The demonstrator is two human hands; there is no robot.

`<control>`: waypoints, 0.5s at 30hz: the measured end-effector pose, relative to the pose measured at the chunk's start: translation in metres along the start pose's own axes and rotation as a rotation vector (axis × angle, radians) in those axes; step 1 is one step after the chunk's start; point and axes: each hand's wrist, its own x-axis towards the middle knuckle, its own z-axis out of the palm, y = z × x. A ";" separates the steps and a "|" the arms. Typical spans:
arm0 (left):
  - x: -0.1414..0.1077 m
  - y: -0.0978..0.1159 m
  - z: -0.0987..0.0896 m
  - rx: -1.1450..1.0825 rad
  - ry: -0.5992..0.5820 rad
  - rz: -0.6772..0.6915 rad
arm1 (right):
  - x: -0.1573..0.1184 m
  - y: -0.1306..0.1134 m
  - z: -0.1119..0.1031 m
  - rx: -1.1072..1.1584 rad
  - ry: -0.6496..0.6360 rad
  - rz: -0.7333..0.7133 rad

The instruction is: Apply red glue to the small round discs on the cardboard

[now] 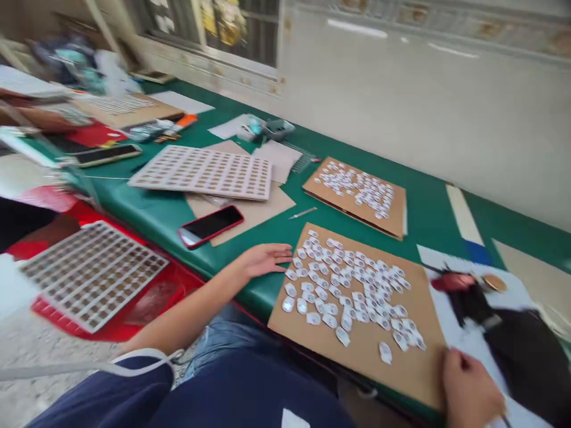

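In front of me, a brown cardboard sheet [348,362] lies on the green tabletop, its near edge by my body. Scattered over it are many small white tags [330,321], each with a greyish round mark. My left hand [267,260] is beside the sheet's left edge, palm down with the fingers stretched out; whether the fingertips touch the board is unclear. At the near right corner my right hand [473,386] is curled closed on the sheet's edge, its fingertips partly hidden. A second cardboard piece [312,187] with similar white tags lies further back.
A red-edged phone [211,226] and a white grid panel [200,172] lie to the left, with a thin tool [303,213] behind my board. Another grid panel [93,273] rests on a red stool [169,297]. A dark cloth [526,356] sits at right. Another person's arm [40,116] shows at far left.
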 end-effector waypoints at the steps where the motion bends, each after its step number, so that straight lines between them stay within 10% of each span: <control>1: 0.002 0.004 0.002 0.004 -0.006 -0.035 | 0.000 0.003 0.003 -0.048 -0.013 0.044; 15: 0.026 0.005 0.024 0.188 0.309 -0.022 | 0.021 0.009 0.006 -0.139 -0.177 -0.008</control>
